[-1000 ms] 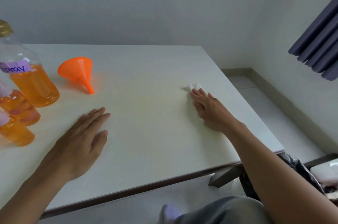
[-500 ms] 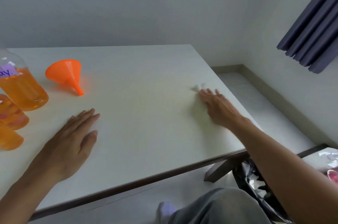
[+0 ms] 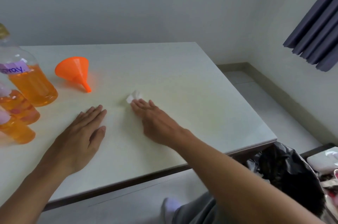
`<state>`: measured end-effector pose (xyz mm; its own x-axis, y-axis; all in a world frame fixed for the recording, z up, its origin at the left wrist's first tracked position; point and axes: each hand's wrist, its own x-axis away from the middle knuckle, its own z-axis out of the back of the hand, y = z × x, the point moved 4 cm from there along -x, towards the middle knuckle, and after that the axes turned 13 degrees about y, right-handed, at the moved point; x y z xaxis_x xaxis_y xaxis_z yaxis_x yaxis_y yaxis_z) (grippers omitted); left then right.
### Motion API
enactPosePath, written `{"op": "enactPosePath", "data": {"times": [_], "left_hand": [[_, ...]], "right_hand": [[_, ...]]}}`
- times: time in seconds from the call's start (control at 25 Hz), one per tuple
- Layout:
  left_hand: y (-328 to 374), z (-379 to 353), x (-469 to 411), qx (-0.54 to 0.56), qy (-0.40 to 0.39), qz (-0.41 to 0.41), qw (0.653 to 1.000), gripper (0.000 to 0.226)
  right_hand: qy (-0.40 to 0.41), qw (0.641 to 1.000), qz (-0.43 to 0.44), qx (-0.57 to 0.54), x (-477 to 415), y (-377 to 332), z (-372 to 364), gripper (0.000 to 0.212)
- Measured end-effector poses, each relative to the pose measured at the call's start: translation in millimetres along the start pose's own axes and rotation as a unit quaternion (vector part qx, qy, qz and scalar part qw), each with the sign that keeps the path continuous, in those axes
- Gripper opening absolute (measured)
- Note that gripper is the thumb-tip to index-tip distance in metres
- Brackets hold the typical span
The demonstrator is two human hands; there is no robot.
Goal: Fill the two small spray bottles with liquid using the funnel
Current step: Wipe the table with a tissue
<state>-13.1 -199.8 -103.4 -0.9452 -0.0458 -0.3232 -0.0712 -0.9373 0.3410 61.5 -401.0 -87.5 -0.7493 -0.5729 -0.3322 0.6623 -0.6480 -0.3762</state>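
Observation:
An orange funnel lies on its side at the back left of the white table. Left of it stands a big clear bottle of orange liquid with a purple label. Two small spray bottles holding orange liquid stand at the left edge, partly cut off. My left hand rests flat on the table, fingers apart. My right hand presses a small white tissue under its fingertips near the table's middle.
A bin lined with a black bag stands on the floor by the table's front right corner. A dark curtain hangs at the right. The wall runs along the table's far edge.
My right hand has slid the tissue leftward across the table, from near the right edge to the middle. My left hand has stayed flat in place.

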Motion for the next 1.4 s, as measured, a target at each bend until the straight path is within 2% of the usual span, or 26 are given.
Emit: {"op": "enactPosePath", "data": {"times": [0.08,0.12,0.24,0.32,0.4,0.52,0.56,0.64,0.76,0.84,0.96,1.08,1.16,1.28,1.4], "left_hand": [[-2.1,-2.1,0.1,-0.009,-0.004,-0.003,1.0,0.062],[-2.1,-2.9,-0.3,-0.01,-0.004,-0.005,1.0,0.063],[-1.5,-3.9,-0.8,-0.009,0.002,-0.009,1.0,0.064],[-1.6,-3.9,-1.4,-0.008,0.003,-0.008,1.0,0.065],[-2.3,-4.0,-1.0,-0.007,0.003,-0.005,1.0,0.066],[-2.7,-1.8,0.2,0.003,0.006,0.006,1.0,0.066],[-2.2,-0.8,0.6,0.006,0.007,0.007,1.0,0.065],[-1.7,0.2,0.7,0.003,0.007,0.001,1.0,0.064],[-3.1,-2.0,1.5,-0.004,0.002,-0.004,1.0,0.065],[-4.0,-3.0,1.4,-0.007,0.004,-0.006,1.0,0.067],[-2.1,-4.2,0.5,-0.012,0.009,-0.008,1.0,0.069],[-0.8,-2.5,0.6,-0.013,0.021,-0.004,1.0,0.067],[-1.6,-1.4,1.0,-0.014,0.025,-0.006,1.0,0.067],[-2.2,-1.5,0.3,-0.004,0.024,-0.003,1.0,0.066],[-3.2,-0.3,-0.8,0.015,0.02,0.006,1.0,0.068]], "right_hand": [[0.013,0.997,-0.054,0.058,20.5,45.9,30.4,0.085],[0.031,0.988,-0.122,0.094,31.4,75.4,49.8,0.084],[0.081,0.913,-0.365,0.165,59.3,139.3,103.4,0.07],[0.106,0.886,-0.422,0.161,47.9,137.8,99.2,0.061],[0.105,0.915,-0.371,0.117,15.8,98.5,64.9,0.063],[0.042,0.986,-0.158,0.04,-4.5,2.6,-4.1,0.076],[0.024,0.994,-0.098,0.033,3.6,-19.3,-13.8,0.078],[0.019,0.999,-0.041,0.025,24.3,-19.9,-4.9,0.082],[0.026,0.993,-0.069,0.087,52.5,35.6,36.4,0.083],[0.056,0.976,-0.167,0.126,69.2,80.1,70.1,0.077],[0.095,0.921,-0.341,0.163,76.8,128.6,98.2,0.074],[0.097,0.905,-0.379,0.167,38.2,134.6,82.2,0.071],[0.088,0.931,-0.328,0.133,-2.3,110.2,54.5,0.07],[0.031,0.984,-0.167,0.053,-54.3,37.7,2.0,0.073],[-0.028,0.999,-0.01,0.031,-47.7,-22.9,-30.2,0.077]]}}
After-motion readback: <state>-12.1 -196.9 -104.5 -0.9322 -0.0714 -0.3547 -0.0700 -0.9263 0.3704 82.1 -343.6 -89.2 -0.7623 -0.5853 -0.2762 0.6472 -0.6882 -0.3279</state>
